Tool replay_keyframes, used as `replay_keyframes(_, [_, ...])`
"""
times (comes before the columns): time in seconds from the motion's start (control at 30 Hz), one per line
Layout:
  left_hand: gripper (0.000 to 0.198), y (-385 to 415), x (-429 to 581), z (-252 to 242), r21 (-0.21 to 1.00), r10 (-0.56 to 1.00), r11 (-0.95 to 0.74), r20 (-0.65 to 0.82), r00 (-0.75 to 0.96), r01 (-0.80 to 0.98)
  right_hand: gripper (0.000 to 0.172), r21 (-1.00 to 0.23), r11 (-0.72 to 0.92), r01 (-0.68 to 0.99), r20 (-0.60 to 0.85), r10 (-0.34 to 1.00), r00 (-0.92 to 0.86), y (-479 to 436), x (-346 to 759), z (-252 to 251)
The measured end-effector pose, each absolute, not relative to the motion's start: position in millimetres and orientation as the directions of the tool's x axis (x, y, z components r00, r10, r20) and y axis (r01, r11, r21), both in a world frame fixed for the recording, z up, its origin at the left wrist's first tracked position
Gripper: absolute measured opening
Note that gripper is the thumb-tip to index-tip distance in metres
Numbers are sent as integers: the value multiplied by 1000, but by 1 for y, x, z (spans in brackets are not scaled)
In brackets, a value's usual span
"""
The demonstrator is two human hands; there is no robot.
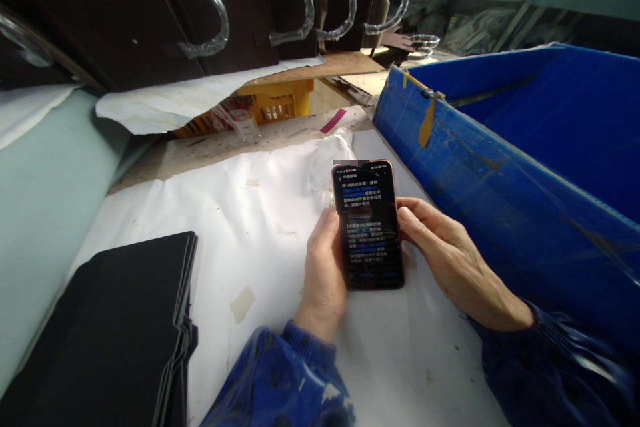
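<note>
A smartphone (371,230) stands tilted up over the white-covered table, its dark screen lit with a text message. My left hand (324,270) grips its left edge, thumb along the side and the other fingers hidden behind it. On the opposite edge, my right hand (445,257) holds the upper right side between thumb and fingers. Both wrists come out of blue patterned sleeves.
A stack of black flat sheets (115,320) lies at the left. A blue bin (450,153) borders the right side. Behind are dark panels with plastic-wrapped handles (215,7) and a yellow crate (285,101). White sheeting (240,227) covers the table.
</note>
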State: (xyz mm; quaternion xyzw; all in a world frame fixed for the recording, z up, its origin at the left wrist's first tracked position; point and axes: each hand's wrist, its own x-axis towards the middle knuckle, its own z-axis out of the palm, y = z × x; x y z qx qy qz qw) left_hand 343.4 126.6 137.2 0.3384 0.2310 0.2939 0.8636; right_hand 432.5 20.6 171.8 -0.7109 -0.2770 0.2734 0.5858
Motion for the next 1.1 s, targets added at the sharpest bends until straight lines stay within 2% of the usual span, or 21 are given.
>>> replay_keyframes(0.73, [23, 125, 345, 144, 689, 665, 614, -186, 724, -386, 46, -982, -171, 84, -63, 707, 704, 22, 432, 171])
replay_keyframes(0.87, [26, 125, 345, 144, 650, 640, 653, -196, 743, -390, 46, -980, -177, 85, -66, 704, 707, 21, 433, 172])
replay_keyframes(1.1, [31, 126, 345, 141, 665, 640, 640, -186, 745, -384, 48, -979, -188, 74, -80, 698, 711, 22, 431, 174])
